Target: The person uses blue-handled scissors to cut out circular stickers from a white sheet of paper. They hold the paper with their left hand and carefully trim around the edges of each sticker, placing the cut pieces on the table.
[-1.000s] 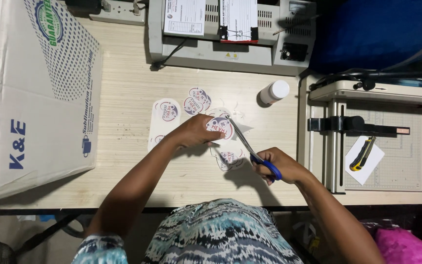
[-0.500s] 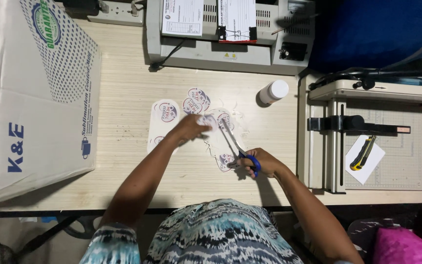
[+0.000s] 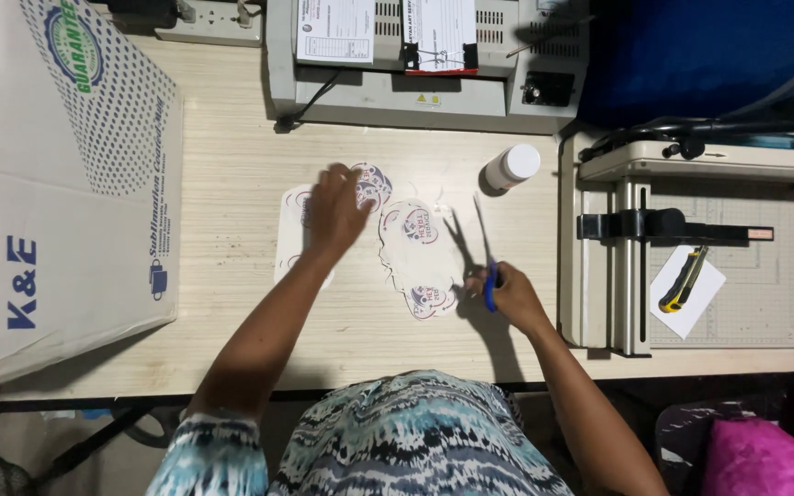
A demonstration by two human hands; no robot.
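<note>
Two hands: my right hand (image 3: pixel 507 292) gripped blue-handled scissors (image 3: pixel 486 253), blades shut; my left hand (image 3: pixel 334 209), open, pressed round stickers (image 3: pixel 371 186) beside them—loose cutouts could scatter.

Left hand (image 3: pixel 335 207) off cut sticker, onto round stickers (image 3: pixel 371 186).

My scissors (image 3: pixel 488 262) have blue handles and silver blades. The round stickers (image 3: pixel 418 226) are white with red and dark blue print. The desk (image 3: pixel 232 174) is pale wood grain. The cardboard box (image 3: pixel 66 174) is white with blue dots and blue and green print. The bottle (image 3: pixel 513 166) is white. The utility knife (image 3: pixel 682 278) is yellow and black. My top (image 3: pixel 406 441) is teal, black and white tie-dye.
</note>
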